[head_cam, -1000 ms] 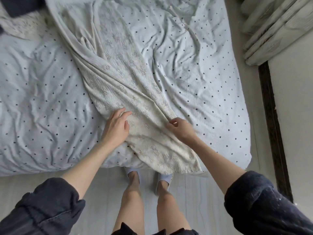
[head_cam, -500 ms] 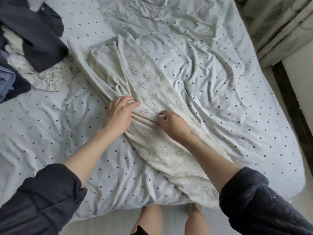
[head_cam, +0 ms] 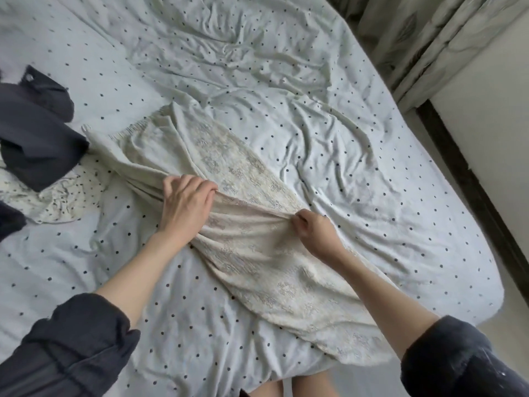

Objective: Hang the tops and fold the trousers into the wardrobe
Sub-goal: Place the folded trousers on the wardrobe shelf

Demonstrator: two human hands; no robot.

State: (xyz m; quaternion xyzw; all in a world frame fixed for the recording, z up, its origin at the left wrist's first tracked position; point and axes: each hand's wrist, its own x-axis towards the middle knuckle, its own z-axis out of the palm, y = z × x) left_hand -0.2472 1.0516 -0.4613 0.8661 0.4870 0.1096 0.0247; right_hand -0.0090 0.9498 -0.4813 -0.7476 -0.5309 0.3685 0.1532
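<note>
A bed (head_cam: 357, 156) covered by a pale, rumpled sheet with small dark dots is seen from above, filling most of the view. A pair of cream trousers (head_cam: 252, 239) with a faint embroidered pattern is laid diagonally across the sheet, the gathered waistband at the far left and the hem draped over the near edge of the bed to the right of centre. The trousers are held at their middle by both hands. The left hand (head_cam: 186, 204) is laid on the left side of the cloth with its fingers curled over a bunched fold, which is gripped. The right hand (head_cam: 315, 233) is placed just to the right, on the opposite edge of the same garment, where a ridge of fabric is pinched between thumb and fingers. The cloth between the two hands is drawn into tight creases. Both forearms are bare, with dark sleeves (head_cam: 65, 348) pushed up near the elbows. At the far left of the bed a dark garment (head_cam: 37, 138) is heaped on top of a white dotted garment (head_cam: 57, 196), near the waistband. Patterned curtains (head_cam: 415, 32) are seen at the far right, beside a pale wall.
</note>
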